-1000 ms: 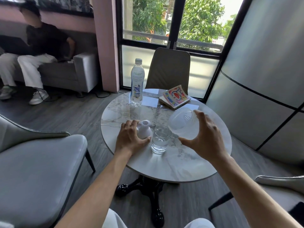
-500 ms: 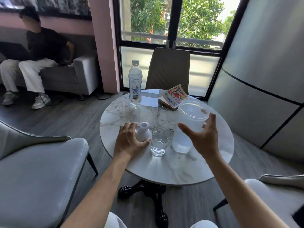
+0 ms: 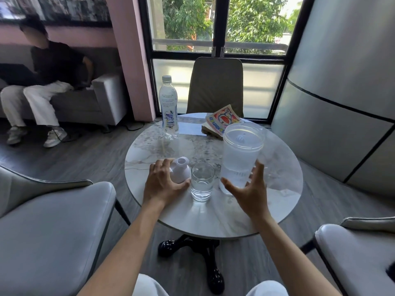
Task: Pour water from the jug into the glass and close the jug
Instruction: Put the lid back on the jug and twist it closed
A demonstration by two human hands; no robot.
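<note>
Jug stands upright and lidless on the round marble table, just right of the glass, which holds some water. My right hand is beside the jug with fingers spread, gripping nothing. My left hand cups the white lid on the tabletop left of the glass.

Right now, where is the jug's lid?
In the head view the white lid rests on the marble table, left of the water glass, with the left hand cupped over its near side, off the open jug.
</note>
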